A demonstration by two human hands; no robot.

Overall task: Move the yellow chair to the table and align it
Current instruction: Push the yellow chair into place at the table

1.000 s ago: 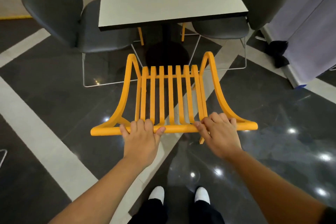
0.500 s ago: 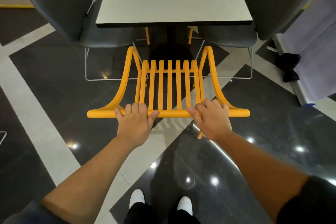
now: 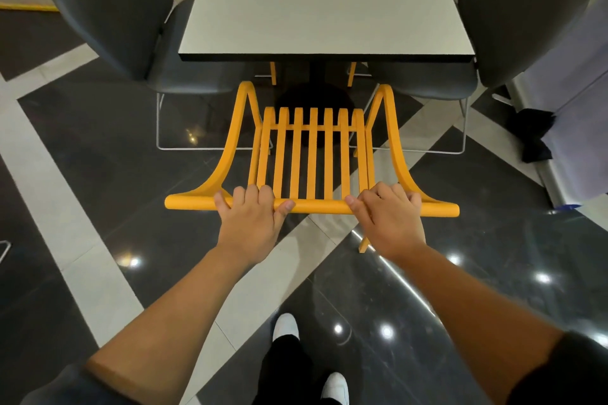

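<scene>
The yellow chair (image 3: 312,154) with a slatted back stands just in front of the near edge of the pale square table (image 3: 325,13), facing it. Its front tips sit close below the table's dark edge. My left hand (image 3: 251,217) grips the top rail of the backrest left of centre. My right hand (image 3: 388,217) grips the same rail right of centre. The chair's seat and most of its legs are hidden behind the backrest; one rear leg shows below my right hand.
Two dark grey padded chairs flank the table, one on the left (image 3: 125,16) and one on the right (image 3: 513,10), on thin white wire frames. A black object (image 3: 533,135) lies by a pale partition at right. The floor is glossy dark tile with pale stripes.
The chair has moved forward toward the table with both hands on its top rail, and I have stepped after it. The table's near edge now sits closer to the chair's front.
</scene>
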